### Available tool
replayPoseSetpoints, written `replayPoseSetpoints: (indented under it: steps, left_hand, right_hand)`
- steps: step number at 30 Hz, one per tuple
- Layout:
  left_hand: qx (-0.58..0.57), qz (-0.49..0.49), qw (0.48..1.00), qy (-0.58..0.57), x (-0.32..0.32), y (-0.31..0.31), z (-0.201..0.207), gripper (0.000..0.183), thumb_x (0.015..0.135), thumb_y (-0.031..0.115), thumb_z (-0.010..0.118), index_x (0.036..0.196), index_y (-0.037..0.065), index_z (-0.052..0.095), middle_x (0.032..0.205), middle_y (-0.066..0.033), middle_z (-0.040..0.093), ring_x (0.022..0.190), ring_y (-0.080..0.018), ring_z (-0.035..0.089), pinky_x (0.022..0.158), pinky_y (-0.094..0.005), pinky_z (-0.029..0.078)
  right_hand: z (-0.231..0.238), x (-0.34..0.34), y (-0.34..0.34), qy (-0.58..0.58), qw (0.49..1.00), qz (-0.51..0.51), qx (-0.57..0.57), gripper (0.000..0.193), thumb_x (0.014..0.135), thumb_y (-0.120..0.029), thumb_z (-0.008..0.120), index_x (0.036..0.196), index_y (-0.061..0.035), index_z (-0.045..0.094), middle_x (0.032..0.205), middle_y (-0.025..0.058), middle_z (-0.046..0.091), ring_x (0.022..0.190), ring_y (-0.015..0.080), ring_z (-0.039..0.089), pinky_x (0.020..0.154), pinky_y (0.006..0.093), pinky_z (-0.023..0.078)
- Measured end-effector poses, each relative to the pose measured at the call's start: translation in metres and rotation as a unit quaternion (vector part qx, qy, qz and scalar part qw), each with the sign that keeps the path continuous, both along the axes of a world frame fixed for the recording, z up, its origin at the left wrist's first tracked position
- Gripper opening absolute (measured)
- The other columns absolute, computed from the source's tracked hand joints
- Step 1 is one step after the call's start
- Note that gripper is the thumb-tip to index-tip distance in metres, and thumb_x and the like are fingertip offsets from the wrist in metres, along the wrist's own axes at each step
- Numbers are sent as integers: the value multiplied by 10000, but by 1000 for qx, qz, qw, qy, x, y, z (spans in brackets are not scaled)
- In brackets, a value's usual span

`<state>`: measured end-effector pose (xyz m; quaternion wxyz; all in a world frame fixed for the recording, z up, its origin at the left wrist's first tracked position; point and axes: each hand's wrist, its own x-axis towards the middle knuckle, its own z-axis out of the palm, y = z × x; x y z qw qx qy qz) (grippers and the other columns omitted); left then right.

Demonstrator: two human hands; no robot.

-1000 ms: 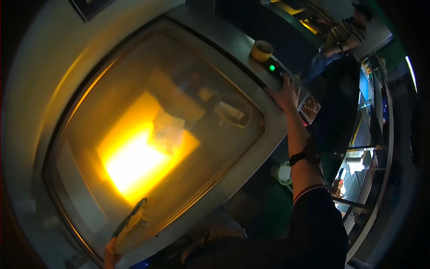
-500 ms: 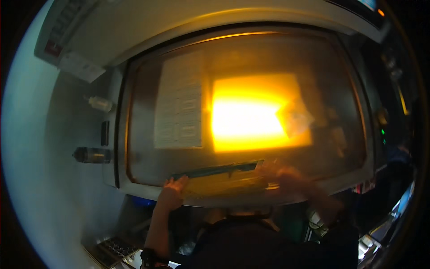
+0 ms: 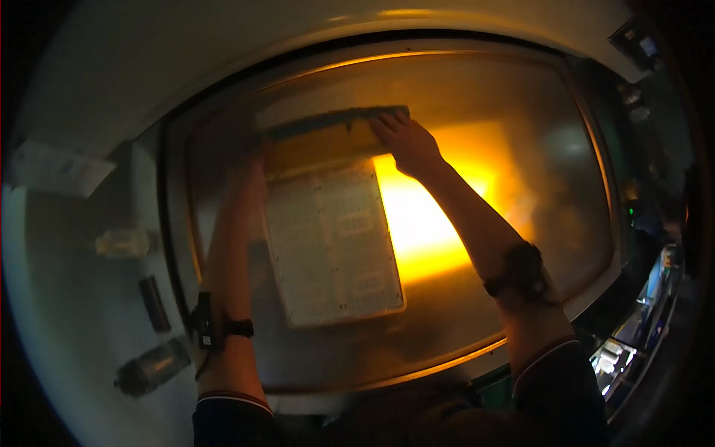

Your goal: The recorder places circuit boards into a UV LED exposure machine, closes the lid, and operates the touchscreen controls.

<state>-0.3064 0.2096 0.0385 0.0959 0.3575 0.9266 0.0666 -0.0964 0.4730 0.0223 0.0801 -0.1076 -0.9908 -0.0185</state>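
A yellowish sheet-like panel (image 3: 320, 153) with a dark green edge is held across the far end of a pale flat panel (image 3: 335, 246) with faint printed blocks and small dark dots. I cannot tell whether the two touch. My right hand (image 3: 408, 145) is closed on the right end of the yellowish panel, its fingers over the green edge. At the left end my left hand (image 3: 252, 160) grips it too, though dimness and motion blur its fingers. The pale panel lies on a broad framed surface (image 3: 477, 93), just left of a bright yellow glowing area (image 3: 417, 223).
A raised rim (image 3: 599, 171) runs around the surface, and a pale housing (image 3: 298, 37) rises behind it. On the left ledge are a small pale bottle (image 3: 123, 243), a dark bar (image 3: 154, 304) and a dark cylinder (image 3: 153, 366). Lit clutter (image 3: 614, 357) stands at the lower right.
Both my hands have carried the yellowish panel from the near edge to the far side, over the pale panel. My view has shifted and turned slightly.
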Motion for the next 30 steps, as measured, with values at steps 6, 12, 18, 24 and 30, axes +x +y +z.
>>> replayPoseSetpoints:
  steps: [6,12,18,24,30]
  left_hand:
    - [-55,-40,998,-3,-130,87,-58,566,913,88,563,1437,12,365,1415,-236,466,1256,-361,517,1054,-461,429]
    - [-68,-47,997,-7,-102,127,-42,438,939,100,555,1366,43,476,1313,-214,555,1189,-319,570,1034,-435,457]
    - [-59,-104,993,8,48,-41,21,285,983,218,490,1208,93,613,1060,-166,681,1028,-253,654,883,-426,522]
    - [-179,-189,963,-74,300,-173,80,729,840,313,688,1480,193,360,1529,-35,367,1284,-420,462,1022,-691,339]
    - [-123,-34,991,-43,367,-175,58,813,782,228,742,1491,226,345,1570,18,308,1367,-421,361,1030,-737,288]
  right_hand:
    - [-7,-102,95,-7,998,-52,-21,593,825,-64,591,1385,-231,494,1407,75,512,1293,307,480,1013,424,459]
    - [-24,-87,148,-26,996,-54,64,648,748,-67,689,1347,-255,531,1348,106,544,1238,331,526,962,446,509]
    - [23,48,-8,-66,995,16,-79,583,811,-64,580,1382,-91,465,1342,158,516,1257,355,470,1020,446,449]
    - [90,298,-143,-157,957,107,-218,713,702,4,616,1389,-83,444,1423,190,449,1276,400,457,1042,494,429]
    - [120,321,-158,-94,967,128,-201,649,692,14,642,1325,-34,505,1402,187,491,1304,396,444,1084,484,386]
